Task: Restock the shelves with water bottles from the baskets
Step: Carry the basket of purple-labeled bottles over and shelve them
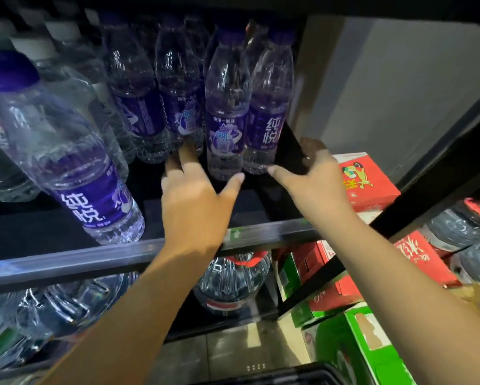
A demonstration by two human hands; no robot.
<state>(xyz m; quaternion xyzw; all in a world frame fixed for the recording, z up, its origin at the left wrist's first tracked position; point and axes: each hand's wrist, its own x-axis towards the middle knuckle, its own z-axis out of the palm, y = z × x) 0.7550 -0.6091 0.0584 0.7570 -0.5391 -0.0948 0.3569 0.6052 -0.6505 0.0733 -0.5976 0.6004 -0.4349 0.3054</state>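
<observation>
The person's left hand [197,195] reached onto the shelf [94,259] with its fingers straight and spread, holding nothing. Its thumb lay just beside the base of a purple-labelled water bottle [225,112], and its fingertips pointed at the feet of the bottles in the row behind [177,93]. The right hand [314,179] was also spread wide. Its thumb stretched toward the base of the rightmost purple-labelled bottle [270,107], and its fingers lay against a black panel [289,145] at the shelf's right end. Whether those fingers hooked round the panel's edge could not be told, but no bottle was in that hand. The two front bottles stood upright, touching side by side, between the two thumbs.

Nearer the camera on the left, another purple-capped bottle [75,162] stood close to the shelf's front rail, apart from the rest. White-capped clear bottles [66,51] filled the shelf's far left. Large water jugs with red handles [233,282] sat on the shelf below. Red cartons [369,182] and a green carton [353,343] were stacked to the right. A dark basket rim [289,375] showed at the bottom edge.
</observation>
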